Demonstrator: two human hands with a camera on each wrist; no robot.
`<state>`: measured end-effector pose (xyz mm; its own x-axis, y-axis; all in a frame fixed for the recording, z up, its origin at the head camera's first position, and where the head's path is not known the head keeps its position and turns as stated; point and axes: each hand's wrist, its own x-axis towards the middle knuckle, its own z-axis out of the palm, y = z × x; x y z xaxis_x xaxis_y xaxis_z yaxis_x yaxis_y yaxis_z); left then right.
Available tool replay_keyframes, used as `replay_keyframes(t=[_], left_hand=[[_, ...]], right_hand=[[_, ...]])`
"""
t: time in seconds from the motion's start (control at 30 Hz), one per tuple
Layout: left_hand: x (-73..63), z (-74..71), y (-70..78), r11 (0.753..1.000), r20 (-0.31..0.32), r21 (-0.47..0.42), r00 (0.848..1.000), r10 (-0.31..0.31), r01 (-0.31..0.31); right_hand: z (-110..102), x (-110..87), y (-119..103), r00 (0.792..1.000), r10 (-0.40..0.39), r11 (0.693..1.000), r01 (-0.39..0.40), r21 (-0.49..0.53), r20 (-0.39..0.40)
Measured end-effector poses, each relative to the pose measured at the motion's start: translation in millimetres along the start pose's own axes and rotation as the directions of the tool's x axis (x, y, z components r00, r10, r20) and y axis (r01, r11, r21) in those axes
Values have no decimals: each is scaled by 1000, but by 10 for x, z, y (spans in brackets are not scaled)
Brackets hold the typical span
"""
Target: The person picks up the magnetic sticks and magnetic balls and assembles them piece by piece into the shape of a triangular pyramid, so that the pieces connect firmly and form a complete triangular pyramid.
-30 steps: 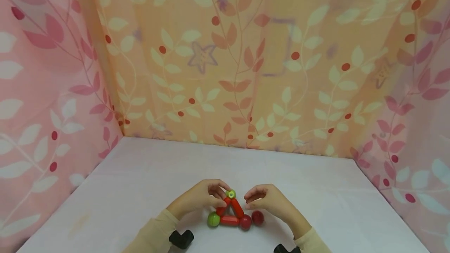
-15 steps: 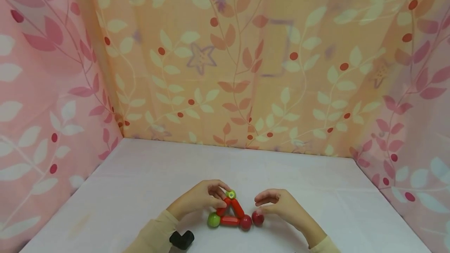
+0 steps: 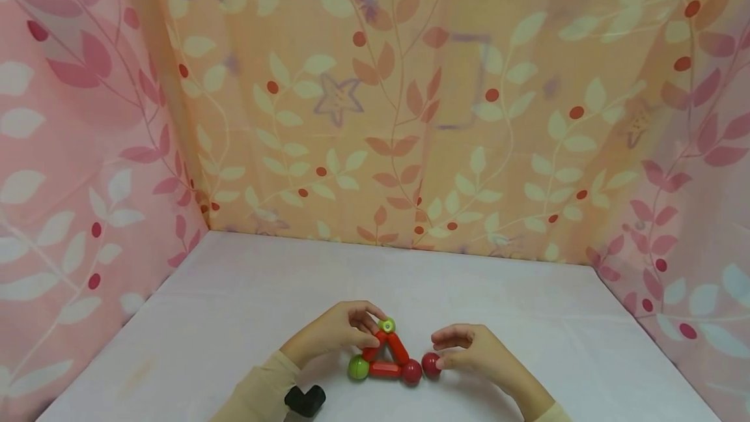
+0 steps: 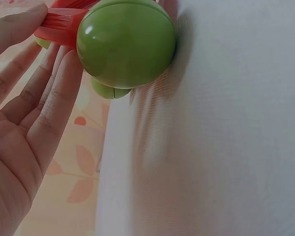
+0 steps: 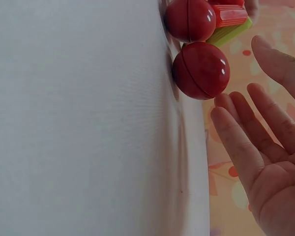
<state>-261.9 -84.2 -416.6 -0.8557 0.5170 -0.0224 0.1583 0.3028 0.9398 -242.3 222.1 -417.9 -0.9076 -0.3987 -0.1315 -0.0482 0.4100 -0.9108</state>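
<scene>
Three red rods form a small triangle on the table. A green ball (image 3: 358, 367) sits at its left corner, a red ball (image 3: 412, 372) at its right corner and a light-green piece (image 3: 387, 325) at the top. My left hand (image 3: 340, 332) pinches the left red rod (image 4: 64, 25) between thumb and fingers, close to the green ball in the left wrist view. Just right of the triangle lies a second red ball (image 3: 431, 365). My right hand (image 3: 482, 351) is beside that ball, fingers apart and relaxed, with the thumb tip overlapping its edge in the head view.
A white cloth (image 3: 293, 272) covers the table. Patterned curtains (image 3: 375, 148) rise behind it and at both sides. A black wrist mount (image 3: 305, 401) shows under the left sleeve.
My right hand has moved right and a little toward me, from the triangle's right side to beside the loose red ball. The left hand keeps its grip on the rod.
</scene>
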Motion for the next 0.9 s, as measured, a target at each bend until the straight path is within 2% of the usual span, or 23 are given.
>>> replay_keyframes(t=[0.23, 0.47, 0.8, 0.9], left_hand=[[-7, -6, 23, 1000, 1, -17, 1000, -2, 2], [-6, 1, 7, 1000, 1, -7, 1000, -1, 1], [3, -7, -1, 1000, 3, -13, 1000, -22, 22], [2, -1, 0, 1000, 6, -17, 1000, -21, 21]], right_hand=[[14, -6, 21, 1000, 6, 1000, -6, -1, 6], [19, -6, 53, 998, 17, 998, -21, 51, 65], [35, 31, 107, 994, 16, 996, -25, 85, 107], [47, 43, 125, 995, 13, 998, -19, 62, 102]])
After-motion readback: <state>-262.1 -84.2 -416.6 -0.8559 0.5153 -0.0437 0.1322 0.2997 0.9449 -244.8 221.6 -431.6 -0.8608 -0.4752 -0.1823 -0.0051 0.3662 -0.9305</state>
